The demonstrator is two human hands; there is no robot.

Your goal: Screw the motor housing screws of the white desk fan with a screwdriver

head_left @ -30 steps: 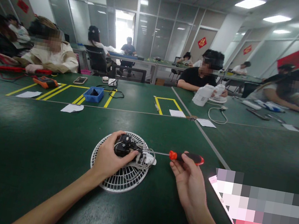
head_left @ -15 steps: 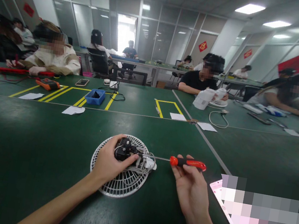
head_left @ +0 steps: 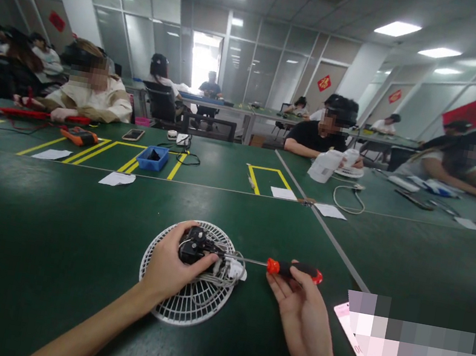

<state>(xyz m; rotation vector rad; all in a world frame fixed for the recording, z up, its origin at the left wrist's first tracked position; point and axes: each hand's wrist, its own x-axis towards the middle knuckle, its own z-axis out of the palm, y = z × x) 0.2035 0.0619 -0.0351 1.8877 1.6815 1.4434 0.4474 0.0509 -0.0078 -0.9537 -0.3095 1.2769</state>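
My left hand [head_left: 169, 267] is closed around a black fan motor [head_left: 193, 245], with the thumb along its near side. The motor rests over a round white fan grille [head_left: 184, 310] lying on the green table, and a grey cord [head_left: 220, 281] is bundled at its right. In my right hand [head_left: 305, 306] is a screwdriver [head_left: 293, 270] with a red and black handle, lying level between thumb and fingers. Its shaft points left and reaches the right side of the motor; the exact spot where the tip meets it is too small to make out.
A pink-edged sheet [head_left: 367, 348], largely blurred, lies at the right. Across the table are a blue bin [head_left: 152, 159], a phone [head_left: 134, 134], an orange and black tool [head_left: 79, 136], paper slips [head_left: 117, 179] and a white housing [head_left: 325, 166] near a co-worker [head_left: 314, 136].
The screwdriver handle has turned, showing more black on top, and my right fingers have shifted round it. My left hand keeps its hold on the motor. The view has tilted slightly up.
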